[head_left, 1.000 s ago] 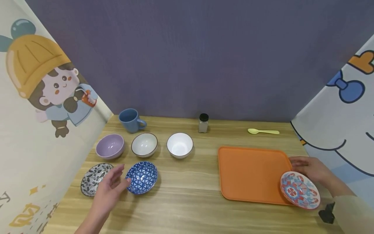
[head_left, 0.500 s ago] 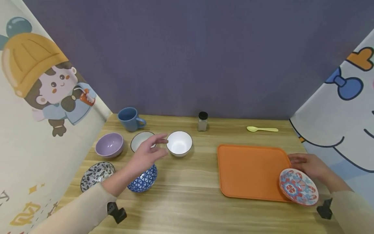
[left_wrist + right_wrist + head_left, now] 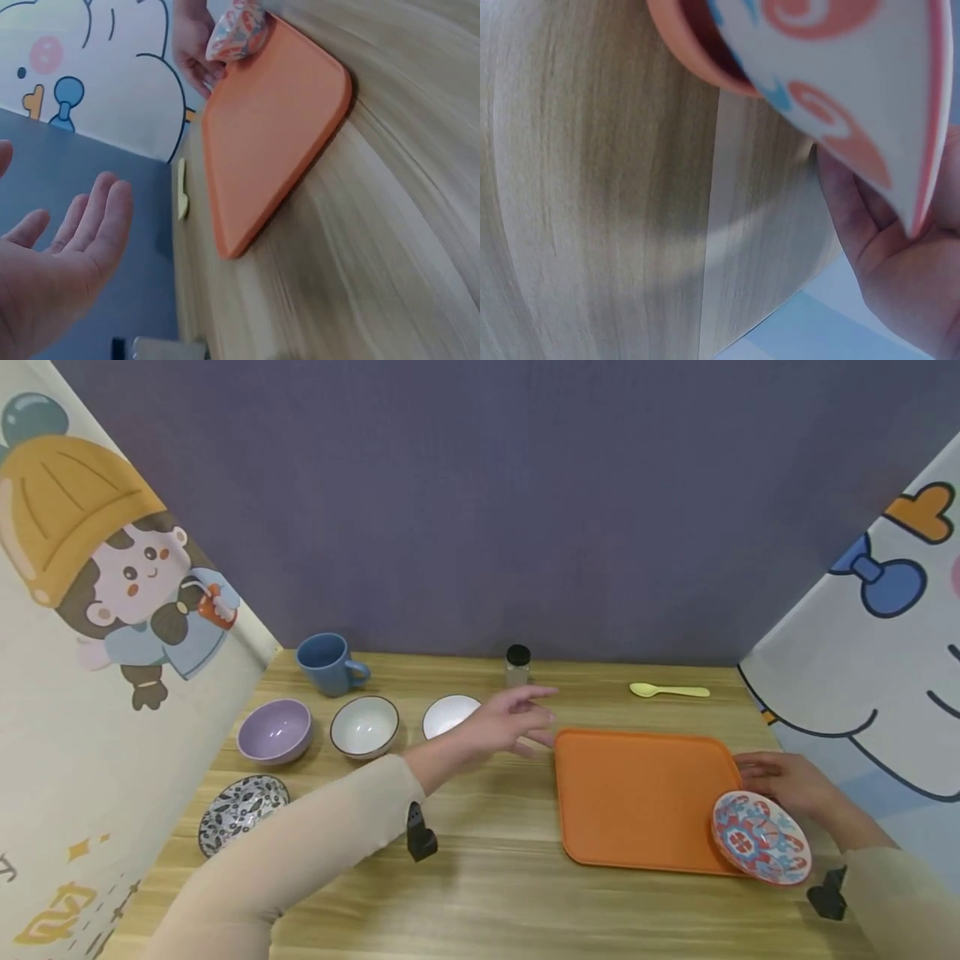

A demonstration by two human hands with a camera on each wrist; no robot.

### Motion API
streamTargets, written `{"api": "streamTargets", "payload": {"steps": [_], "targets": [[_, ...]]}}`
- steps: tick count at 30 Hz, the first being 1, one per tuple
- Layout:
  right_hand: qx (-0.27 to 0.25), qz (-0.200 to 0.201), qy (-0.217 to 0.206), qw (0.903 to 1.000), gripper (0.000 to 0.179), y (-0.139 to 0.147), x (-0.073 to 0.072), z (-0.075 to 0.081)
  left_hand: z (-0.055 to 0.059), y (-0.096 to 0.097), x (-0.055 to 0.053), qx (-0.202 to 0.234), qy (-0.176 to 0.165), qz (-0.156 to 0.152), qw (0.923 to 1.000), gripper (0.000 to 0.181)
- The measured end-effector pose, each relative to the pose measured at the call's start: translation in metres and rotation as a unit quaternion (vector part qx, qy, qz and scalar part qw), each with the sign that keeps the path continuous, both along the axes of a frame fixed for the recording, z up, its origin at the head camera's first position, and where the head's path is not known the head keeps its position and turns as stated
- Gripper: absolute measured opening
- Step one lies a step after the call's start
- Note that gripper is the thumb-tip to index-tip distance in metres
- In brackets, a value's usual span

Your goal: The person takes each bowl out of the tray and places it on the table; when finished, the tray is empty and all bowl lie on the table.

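Observation:
My left hand (image 3: 510,722) hangs over the table between the white bowl (image 3: 447,713) and the left edge of the orange tray (image 3: 645,802). Its fingers are spread and hold nothing, and the left wrist view shows the palm bare. My right hand (image 3: 787,783) is at the tray's right edge, fingers loosely bent and fingertips right at the rim. In front of that hand, a red-and-blue patterned bowl (image 3: 760,837) overlaps the tray's near right corner and hides part of the palm. The right wrist view shows the bowl's outer side, with fingers behind it.
A glass jar with a black lid (image 3: 517,666) stands behind my left hand. A yellow spoon (image 3: 669,691) lies beyond the tray. At left are a blue mug (image 3: 327,664), a purple bowl (image 3: 274,732), a pale bowl (image 3: 364,727) and a black-and-white dish (image 3: 242,810).
My left hand has swept right from beside the blue patterned bowl, past the white bowl, towards the tray. The left sleeve now covers the blue patterned bowl. My right hand has stayed put.

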State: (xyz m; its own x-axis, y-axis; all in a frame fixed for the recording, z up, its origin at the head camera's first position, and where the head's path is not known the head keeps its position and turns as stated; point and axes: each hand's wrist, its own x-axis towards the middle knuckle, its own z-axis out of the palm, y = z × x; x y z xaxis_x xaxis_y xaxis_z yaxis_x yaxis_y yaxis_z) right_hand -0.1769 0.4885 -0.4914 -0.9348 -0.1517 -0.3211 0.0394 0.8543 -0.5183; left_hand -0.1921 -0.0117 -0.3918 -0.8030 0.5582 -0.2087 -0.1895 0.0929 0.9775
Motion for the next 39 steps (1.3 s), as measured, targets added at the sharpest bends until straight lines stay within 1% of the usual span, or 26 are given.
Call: {"api": "streamTargets", "payload": {"steps": [2,4,6,10,15,19,23,26,29,34,37,39], "targets": [[-0.002,-0.002,-0.005,1.0000,0.053,0.000,0.000,0.000,-0.007,0.013,-0.003,0.011,-0.015,-0.009,0.9998,0.055],[-0.004,-0.003,-0.009,0.9999,0.053,0.000,-0.001,-0.001,-0.014,0.027,-0.005,0.012,-0.028,-0.017,0.9994,0.055],[-0.004,-0.006,-0.013,0.9999,0.055,0.001,0.000,-0.001,-0.023,0.042,-0.005,0.016,-0.047,-0.024,0.9985,0.056],[-0.008,-0.006,-0.019,0.9998,0.056,0.001,0.000,-0.001,-0.039,0.071,-0.004,0.018,-0.067,-0.046,0.9966,0.057],[-0.015,-0.007,-0.022,0.9996,0.056,0.001,0.000,0.000,-0.055,0.105,0.003,0.023,-0.088,-0.060,0.9941,0.054],[-0.014,-0.008,-0.025,0.9996,0.056,0.000,-0.001,0.000,-0.066,0.127,0.013,0.027,-0.110,-0.060,0.9918,0.050],[-0.011,-0.009,-0.028,0.9995,0.056,-0.001,-0.002,0.002,-0.071,0.148,0.021,0.018,-0.122,-0.051,0.9911,0.044],[-0.010,-0.011,-0.028,0.9995,0.056,-0.002,-0.002,0.003,-0.071,0.163,0.026,0.009,-0.125,-0.051,0.9908,0.042],[-0.011,-0.014,-0.026,0.9995,0.055,-0.002,0.000,0.004,-0.071,0.178,0.030,-0.003,-0.125,-0.054,0.9907,0.043],[-0.011,-0.017,-0.020,0.9996,0.054,-0.002,0.001,0.003,-0.071,0.203,0.038,-0.022,-0.130,-0.048,0.9901,0.046],[-0.008,-0.022,-0.024,0.9994,0.054,-0.001,-0.001,0.002,-0.072,0.213,0.044,-0.047,-0.132,-0.054,0.9887,0.048],[-0.007,-0.023,-0.026,0.9994,0.054,-0.001,-0.002,0.001,-0.074,0.217,0.047,-0.060,-0.131,-0.066,0.9874,0.051]]}}
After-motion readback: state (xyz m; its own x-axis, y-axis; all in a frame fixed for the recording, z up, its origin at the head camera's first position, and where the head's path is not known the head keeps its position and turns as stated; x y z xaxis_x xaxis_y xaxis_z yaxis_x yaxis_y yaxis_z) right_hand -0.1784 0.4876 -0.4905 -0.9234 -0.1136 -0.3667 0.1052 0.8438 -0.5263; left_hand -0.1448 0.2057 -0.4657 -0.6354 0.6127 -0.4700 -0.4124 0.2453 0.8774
